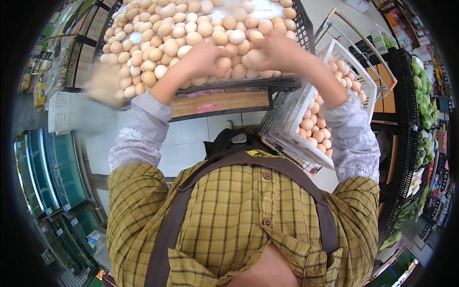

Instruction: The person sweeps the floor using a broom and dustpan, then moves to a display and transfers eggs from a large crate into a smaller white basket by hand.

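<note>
Brown and cream eggs (pixel 170 47) fill most of a black mesh-sided display bin (pixel 305 25) before me, with pale lining showing between some of them. At its near edge, my left hand (pixel 202 59) curls its fingers around an egg (pixel 223 64). My right hand (pixel 278 53) is a little blurred, low over the eggs on the right. Its fingers close on an egg (pixel 255 57). To my right, a white plastic crate (pixel 292 123) holds more brown eggs (pixel 315 131) and sits on a metal shopping cart (pixel 358 46).
Another person's blurred hand (pixel 105 84) reaches to the bin's left corner, near a white plastic basket (pixel 64 111). Glass tanks (pixel 53 172) stand at far left. Vegetable shelves (pixel 403 158) line the right. Pink paper labels (pixel 206 108) are on the bin's wooden front.
</note>
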